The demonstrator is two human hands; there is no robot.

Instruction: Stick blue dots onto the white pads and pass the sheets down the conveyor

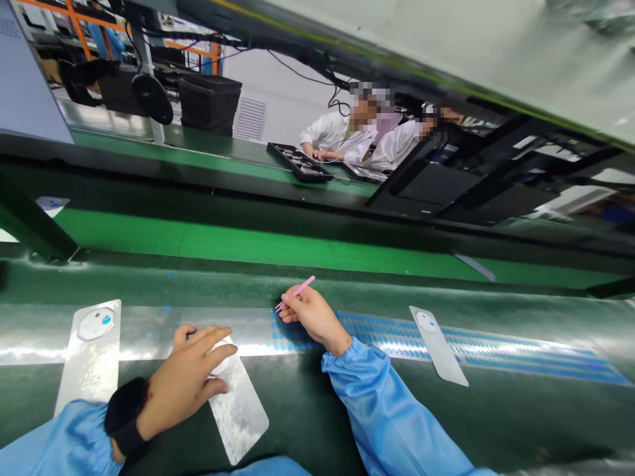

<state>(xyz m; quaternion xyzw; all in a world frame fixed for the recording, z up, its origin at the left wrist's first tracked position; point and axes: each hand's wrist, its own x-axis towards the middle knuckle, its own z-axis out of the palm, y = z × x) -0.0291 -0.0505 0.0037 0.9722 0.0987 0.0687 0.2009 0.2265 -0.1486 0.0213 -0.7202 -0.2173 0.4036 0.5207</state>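
Pink tweezers are held in my right hand, their tips pointing down-left at the end of a clear strip dotted with blue stickers. My left hand, fingers spread, rests over the upper end of a silvery phone-shaped panel and hides part of it. To its left lies another such panel, with a white round patch and a blue spot near its top. A third panel lies tilted across the sticker strip, right of my right hand.
A green bench surface spans the front. Beyond a gap, people in white coats sit at a farther bench beside a black compartment tray. Black bins stand back left. A shelf hangs overhead; a green post rises at left.
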